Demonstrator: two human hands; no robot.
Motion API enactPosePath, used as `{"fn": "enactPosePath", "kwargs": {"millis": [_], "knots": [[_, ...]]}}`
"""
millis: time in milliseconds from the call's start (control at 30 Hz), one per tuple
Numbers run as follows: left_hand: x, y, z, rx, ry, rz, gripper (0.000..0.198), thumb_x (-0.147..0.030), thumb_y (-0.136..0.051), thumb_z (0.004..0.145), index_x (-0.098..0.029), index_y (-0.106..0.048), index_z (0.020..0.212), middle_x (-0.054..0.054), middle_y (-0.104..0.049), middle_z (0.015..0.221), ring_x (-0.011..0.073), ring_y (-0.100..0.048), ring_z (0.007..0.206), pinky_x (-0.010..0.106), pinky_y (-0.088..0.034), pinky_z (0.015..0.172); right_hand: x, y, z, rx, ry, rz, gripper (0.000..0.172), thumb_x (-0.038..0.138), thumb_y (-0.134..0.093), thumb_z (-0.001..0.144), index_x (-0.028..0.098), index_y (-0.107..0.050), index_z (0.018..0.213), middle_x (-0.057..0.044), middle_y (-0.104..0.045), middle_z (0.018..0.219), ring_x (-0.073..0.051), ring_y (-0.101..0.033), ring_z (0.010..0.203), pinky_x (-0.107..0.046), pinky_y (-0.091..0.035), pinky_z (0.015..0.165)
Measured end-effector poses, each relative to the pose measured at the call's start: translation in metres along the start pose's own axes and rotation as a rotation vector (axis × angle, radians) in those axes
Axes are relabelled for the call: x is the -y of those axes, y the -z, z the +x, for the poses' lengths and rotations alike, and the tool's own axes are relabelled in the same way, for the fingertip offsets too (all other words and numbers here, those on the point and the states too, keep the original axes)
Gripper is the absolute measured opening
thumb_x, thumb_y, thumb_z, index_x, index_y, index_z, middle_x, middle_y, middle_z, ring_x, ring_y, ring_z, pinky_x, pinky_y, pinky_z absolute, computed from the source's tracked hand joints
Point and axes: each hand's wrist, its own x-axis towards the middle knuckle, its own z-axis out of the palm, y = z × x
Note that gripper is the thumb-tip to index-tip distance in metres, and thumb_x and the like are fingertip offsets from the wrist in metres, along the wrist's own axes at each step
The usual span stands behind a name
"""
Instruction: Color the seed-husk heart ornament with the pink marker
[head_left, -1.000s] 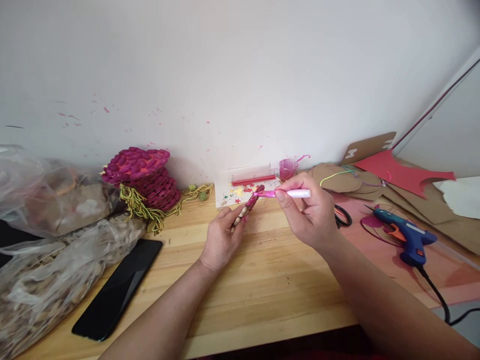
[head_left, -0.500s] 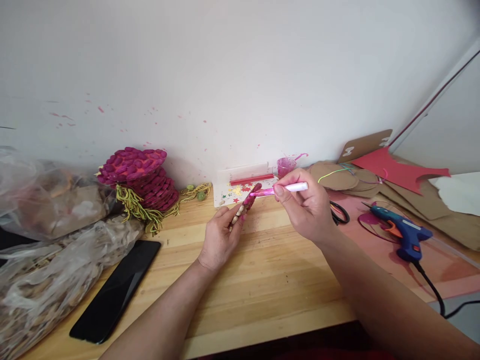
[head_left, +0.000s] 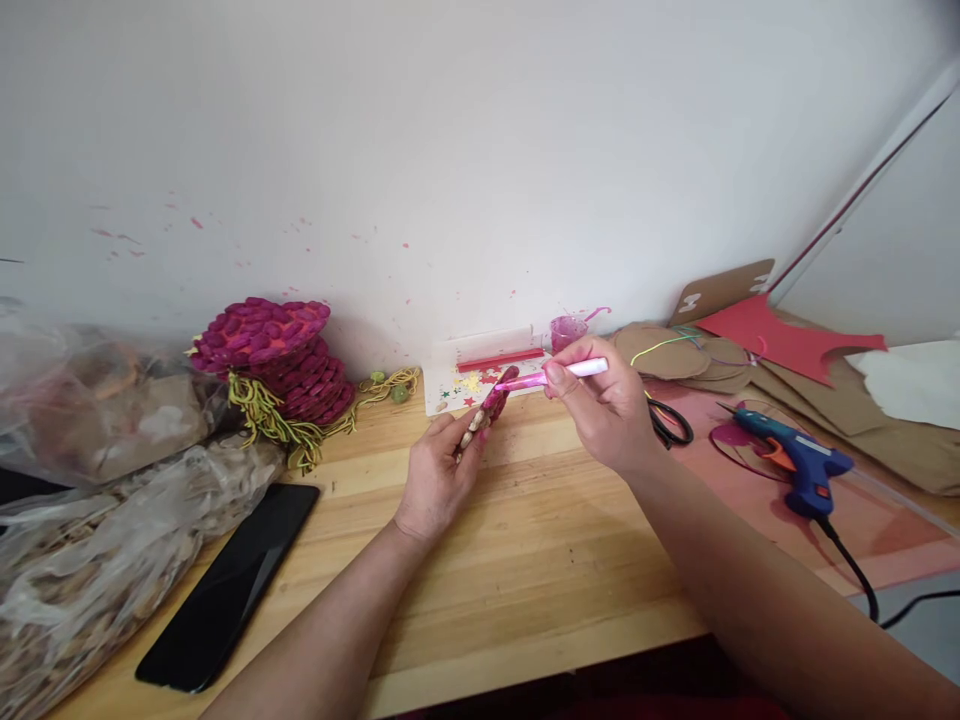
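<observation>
In the head view my left hand (head_left: 436, 482) is closed on a thin, shell-studded disc (head_left: 472, 428), tilted and seen nearly edge-on. Its upper part is coated in magenta paint, while the lower part stays pale beige. A paintbrush (head_left: 589, 369) with a white, pink-stained handle is pinched in my right hand (head_left: 606, 415). The brush tip meets the painted upper edge of the disc. Behind my right hand stands a small clear cup (head_left: 568, 331) stained with magenta paint. The face of the disc is mostly turned away from view.
At left rise stacked magenta discs (head_left: 262, 340) with yellow-green yarn (head_left: 274, 420), beside plastic bags (head_left: 127, 570) and a black phone (head_left: 229, 590). A card with star confetti (head_left: 442, 385) lies by the wall. To the right are cardboard discs (head_left: 660, 350) and a blue glue gun (head_left: 806, 462).
The brush tip has shifted slightly left and down along the disc's painted edge, my right hand moving with it. My left hand keeps its hold on the disc.
</observation>
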Motion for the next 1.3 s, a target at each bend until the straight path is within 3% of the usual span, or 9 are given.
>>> {"fn": "enactPosePath", "kwargs": {"millis": [200, 600, 967, 1100, 1300], "knots": [[0.002, 0.000, 0.001, -0.007, 0.023, -0.016, 0.020, -0.027, -0.059, 0.095, -0.017, -0.069, 0.082, -0.001, -0.050, 0.069, 0.0136, -0.047, 0.064, 0.025, -0.036, 0.060, -0.005, 0.000, 0.003, -0.016, -0.031, 0.076, 0.018, 0.035, -0.066, 0.094, 0.021, -0.059, 0.087, 0.004, -0.061, 0.072, -0.012, -0.056, 0.068, -0.028, -0.043, 0.066], [0.001, -0.001, 0.000, -0.018, 0.029, -0.047, 0.022, -0.028, -0.058, 0.096, -0.018, -0.067, 0.078, -0.001, -0.049, 0.069, 0.0140, -0.047, 0.066, 0.025, -0.035, 0.061, -0.009, -0.004, 0.005, -0.041, -0.108, 0.165, 0.027, 0.045, -0.073, 0.088, 0.020, -0.062, 0.085, 0.003, -0.065, 0.072, -0.012, -0.060, 0.069, -0.029, -0.047, 0.069], [0.004, -0.005, 0.001, -0.054, 0.068, -0.137, 0.036, -0.035, -0.061, 0.094, -0.019, -0.053, 0.064, -0.002, -0.048, 0.064, 0.0137, -0.044, 0.063, 0.026, -0.035, 0.061, -0.015, -0.007, 0.005, -0.050, -0.154, 0.227, 0.027, 0.047, -0.076, 0.085, 0.022, -0.064, 0.085, 0.002, -0.065, 0.074, -0.012, -0.060, 0.070, -0.029, -0.048, 0.070], [0.005, -0.006, 0.001, -0.064, 0.098, -0.160, 0.038, -0.035, -0.062, 0.093, -0.020, -0.047, 0.062, -0.002, -0.046, 0.064, 0.0131, -0.042, 0.062, 0.026, -0.034, 0.061, -0.024, -0.005, 0.008, -0.123, -0.166, 0.323, 0.031, 0.048, -0.080, 0.080, 0.023, -0.062, 0.085, 0.004, -0.064, 0.072, -0.012, -0.059, 0.067, -0.029, -0.048, 0.068], [0.007, -0.006, -0.001, -0.032, 0.100, -0.163, 0.035, -0.036, -0.062, 0.094, -0.019, -0.050, 0.066, -0.003, -0.044, 0.066, 0.0125, -0.042, 0.063, 0.026, -0.033, 0.061, -0.014, -0.008, 0.002, 0.002, -0.054, 0.199, 0.017, 0.038, -0.071, 0.091, 0.023, -0.065, 0.091, 0.001, -0.067, 0.081, -0.013, -0.061, 0.074, -0.030, -0.047, 0.072]]}}
